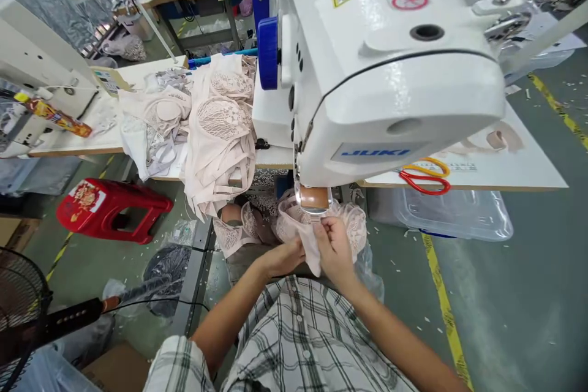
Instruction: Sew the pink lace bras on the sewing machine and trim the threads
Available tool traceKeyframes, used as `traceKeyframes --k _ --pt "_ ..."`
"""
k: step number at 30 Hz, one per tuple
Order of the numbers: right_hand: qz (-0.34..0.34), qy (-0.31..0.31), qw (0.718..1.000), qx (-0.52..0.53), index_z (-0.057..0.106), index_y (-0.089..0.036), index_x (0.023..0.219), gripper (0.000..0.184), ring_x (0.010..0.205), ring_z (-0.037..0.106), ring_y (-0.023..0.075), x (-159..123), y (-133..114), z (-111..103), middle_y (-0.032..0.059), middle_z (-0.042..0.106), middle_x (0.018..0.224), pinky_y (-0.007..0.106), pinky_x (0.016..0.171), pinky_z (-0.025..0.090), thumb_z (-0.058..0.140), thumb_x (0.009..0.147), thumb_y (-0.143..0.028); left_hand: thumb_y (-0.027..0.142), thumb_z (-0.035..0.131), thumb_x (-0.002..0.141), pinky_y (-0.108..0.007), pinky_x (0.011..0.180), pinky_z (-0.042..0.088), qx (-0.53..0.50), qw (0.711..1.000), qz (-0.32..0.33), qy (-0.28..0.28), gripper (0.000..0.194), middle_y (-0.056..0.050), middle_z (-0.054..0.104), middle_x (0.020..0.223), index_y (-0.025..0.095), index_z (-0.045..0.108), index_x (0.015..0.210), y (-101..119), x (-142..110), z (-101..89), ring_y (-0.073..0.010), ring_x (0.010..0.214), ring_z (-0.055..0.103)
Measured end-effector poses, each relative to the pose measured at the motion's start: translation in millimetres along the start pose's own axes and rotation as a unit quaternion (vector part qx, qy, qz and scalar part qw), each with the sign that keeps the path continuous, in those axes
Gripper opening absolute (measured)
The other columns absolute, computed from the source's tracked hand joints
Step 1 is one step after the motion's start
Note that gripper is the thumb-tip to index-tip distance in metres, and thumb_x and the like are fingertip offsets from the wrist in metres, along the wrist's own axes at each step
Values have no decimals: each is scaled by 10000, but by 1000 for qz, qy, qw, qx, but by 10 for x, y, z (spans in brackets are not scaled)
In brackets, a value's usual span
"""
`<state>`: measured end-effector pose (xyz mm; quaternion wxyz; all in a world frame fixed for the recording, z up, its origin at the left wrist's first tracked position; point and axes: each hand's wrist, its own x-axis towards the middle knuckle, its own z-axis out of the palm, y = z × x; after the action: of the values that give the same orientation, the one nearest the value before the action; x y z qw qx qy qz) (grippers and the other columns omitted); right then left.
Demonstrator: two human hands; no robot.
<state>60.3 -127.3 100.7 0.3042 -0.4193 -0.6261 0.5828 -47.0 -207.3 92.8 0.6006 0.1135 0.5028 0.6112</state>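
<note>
A pale pink lace bra (309, 244) lies below the needle end of a white sewing machine (408, 110), with both my hands on it. My right hand (336, 251) pinches its edge just under the machine's metal-framed guard (315, 198). To the left, my left hand (285, 257) has its fingers curled against the fabric; the fingertips are partly hidden by the cloth. More lace of the same colour (356, 229) hangs to the right of my right hand. Another lace bra piece (236, 236) rests by my lap on the left.
Stacked pink bras (220, 135) hang over the table's front edge at left. Scissors with red and yellow handles (427, 176) lie on the right table edge, above a clear plastic bin (454, 211). A red stool (113, 208) and a fan (22, 312) stand at left.
</note>
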Motion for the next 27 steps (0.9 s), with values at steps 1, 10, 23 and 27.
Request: traceKeyframes --k 1,10,23,27 --pt "-15 -2 1000 -16 507 -217 951 328 717 569 172 -27 6 72 28 577 817 309 647 485 506 933 -545 681 800 582 -458 918 526 -22 1000 11 6 619 -110 726 954 172 737 928 -9 23 15 -288 962 684" --pt "-29 6 999 13 526 -223 863 314 746 574 181 -22 118 330 26 570 796 329 703 515 506 932 -529 478 702 833 -406 1039 454 17 975 122 187 448 -127 693 1178 139 680 1124 19 -70 160 -263 1130 632" --pt "-127 -335 906 -227 548 -239 945 139 646 564 165 100 -190 -460 27 616 794 264 499 423 555 909 -373 378 529 918 -270 614 420 513 845 137 -59 296 -38 636 703 157 690 804 593 -330 20 -157 642 533" --pt "-113 -329 916 -202 509 -240 928 154 537 470 128 47 -217 -476 -9 545 711 237 416 324 568 891 -378 363 526 913 -270 582 384 493 862 101 -67 293 -20 603 686 143 673 787 639 -355 100 -147 628 492"
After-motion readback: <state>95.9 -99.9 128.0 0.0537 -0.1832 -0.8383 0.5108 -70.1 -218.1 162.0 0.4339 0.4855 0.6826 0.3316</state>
